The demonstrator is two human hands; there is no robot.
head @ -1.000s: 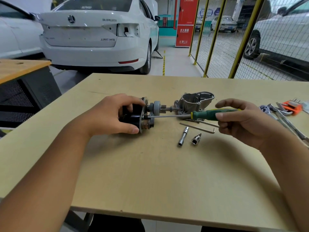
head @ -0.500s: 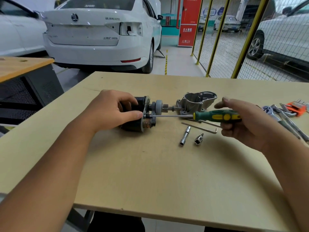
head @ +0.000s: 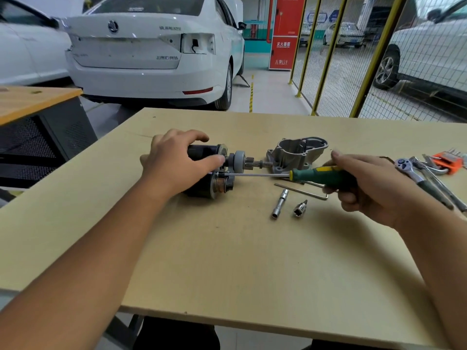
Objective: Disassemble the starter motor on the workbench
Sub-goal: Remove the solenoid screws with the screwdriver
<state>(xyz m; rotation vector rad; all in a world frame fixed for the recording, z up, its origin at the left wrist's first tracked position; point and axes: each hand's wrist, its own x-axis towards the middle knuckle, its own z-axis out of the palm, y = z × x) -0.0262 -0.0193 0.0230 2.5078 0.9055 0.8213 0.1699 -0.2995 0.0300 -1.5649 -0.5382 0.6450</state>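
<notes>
Right now my left hand grips the black cylindrical starter motor body, fingers curled over its top and the thumb pressed along its near side by the flange. That motor lies on its side on the pale wooden workbench, and I take it as my landmark. From its right end a grey collar and a small pinion gear on a shaft stick out toward the cast aluminium nose housing, which sits detached just to the right of the motor, open side up.

My right hand is closed round the green and yellow handle of a screwdriver. Its long steel shank runs leftward and the tip meets the motor's end face just below the pinion shaft; I cannot tell whether it is seated in a screw.

Right of the motor and nearer to me lie a slim chrome extension bar and a short chrome bit socket, close together but apart. Between them and the screwdriver lies an L-shaped hex key. Far to the motor's right, by the bench edge, are a chrome ratchet handle and an orange holder of hex keys. Beyond the bench stands a white saloon car.
</notes>
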